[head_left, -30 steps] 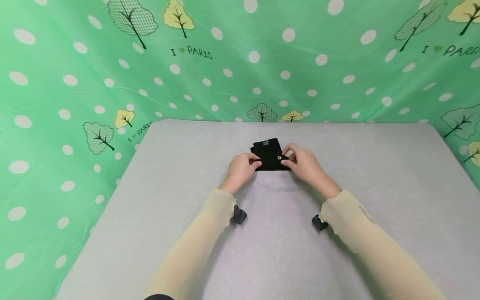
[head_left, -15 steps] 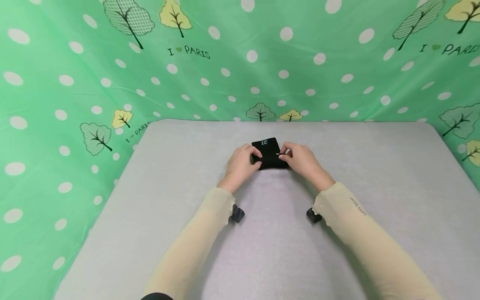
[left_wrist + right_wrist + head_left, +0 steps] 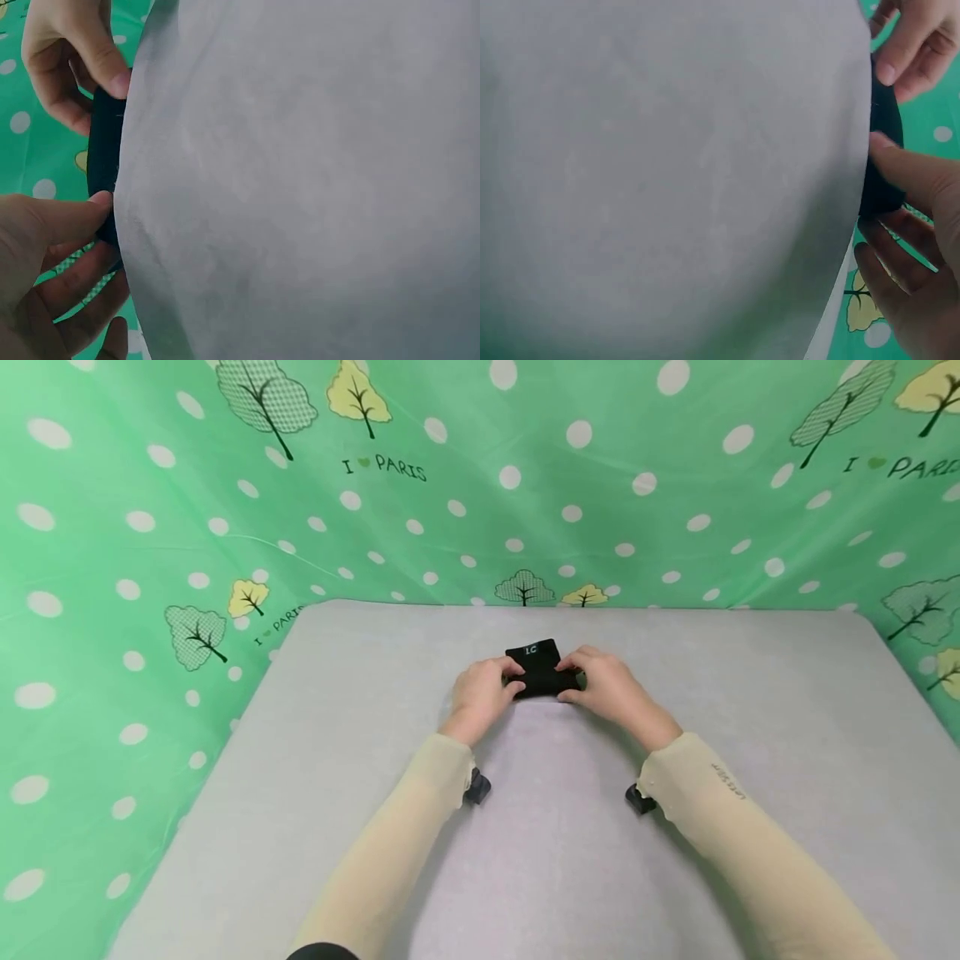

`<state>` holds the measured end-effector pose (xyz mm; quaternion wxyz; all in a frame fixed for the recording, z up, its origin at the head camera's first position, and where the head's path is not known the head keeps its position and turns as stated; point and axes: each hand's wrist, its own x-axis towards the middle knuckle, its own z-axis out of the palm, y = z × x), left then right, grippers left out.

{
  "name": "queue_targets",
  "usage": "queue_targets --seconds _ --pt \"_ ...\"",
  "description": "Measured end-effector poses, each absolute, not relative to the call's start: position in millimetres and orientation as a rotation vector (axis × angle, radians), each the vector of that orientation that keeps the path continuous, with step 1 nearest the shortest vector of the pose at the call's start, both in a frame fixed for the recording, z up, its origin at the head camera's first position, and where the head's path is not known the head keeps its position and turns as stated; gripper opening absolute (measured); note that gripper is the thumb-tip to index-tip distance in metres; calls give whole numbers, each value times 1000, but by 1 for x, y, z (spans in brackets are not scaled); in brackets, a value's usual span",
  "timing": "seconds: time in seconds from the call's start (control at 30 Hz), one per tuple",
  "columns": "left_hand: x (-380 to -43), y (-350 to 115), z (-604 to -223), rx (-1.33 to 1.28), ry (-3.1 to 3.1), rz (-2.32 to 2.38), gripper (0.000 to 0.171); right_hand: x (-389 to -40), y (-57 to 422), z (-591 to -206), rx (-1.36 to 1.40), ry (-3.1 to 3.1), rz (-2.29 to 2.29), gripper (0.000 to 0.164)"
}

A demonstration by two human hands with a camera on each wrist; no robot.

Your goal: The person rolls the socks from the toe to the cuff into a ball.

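Note:
A folded black fabric piece (image 3: pixel 542 683) with white letters on its far flap lies near the back of the table. Its near part forms a thick roll or fold between both hands. My left hand (image 3: pixel 480 693) pinches the left end, thumb at the near edge and fingers over the top. At the right end my right hand (image 3: pixel 611 689) grips likewise, its thumb low in front. In the left wrist view the dark fabric (image 3: pixel 105 150) shows between the thumbs. The right wrist view also shows the fabric (image 3: pixel 887 120), mostly cut off by the table surface.
The grey table (image 3: pixel 555 852) has rounded back corners. Behind it and to the left hangs a green dotted curtain (image 3: pixel 420 543) with printed trees. Small black devices (image 3: pixel 477 787) sit under both wrists, beside the pale sleeves (image 3: pixel 390 835).
The near fold of the fabric has become thicker and rounder, and its white mark has disappeared. My right hand has opened its pinch wider around the right end; the left fingers have moved further over the top.

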<state>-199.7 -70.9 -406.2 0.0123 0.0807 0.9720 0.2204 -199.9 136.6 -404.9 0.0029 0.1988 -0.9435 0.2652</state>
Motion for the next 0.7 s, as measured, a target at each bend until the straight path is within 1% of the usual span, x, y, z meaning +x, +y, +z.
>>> queue_targets --seconds 0.1,0.23,0.4,0.57,0.7 --pt "-202 -70 -404 232 3021 702 19 -201 134 -406 653 -2972 769 41" --pt "-206 -71 -404 212 3006 769 19 -206 131 -405 623 -2996 738 38" --pt "-206 -77 -403 252 2939 864 24 -206 128 -404 607 -3006 730 37" --pt "-201 -82 -402 336 2936 799 33 -199 126 -405 614 -3011 782 37" --pt "-198 -84 -403 324 2964 741 32 -197 126 -405 585 -3028 839 38"
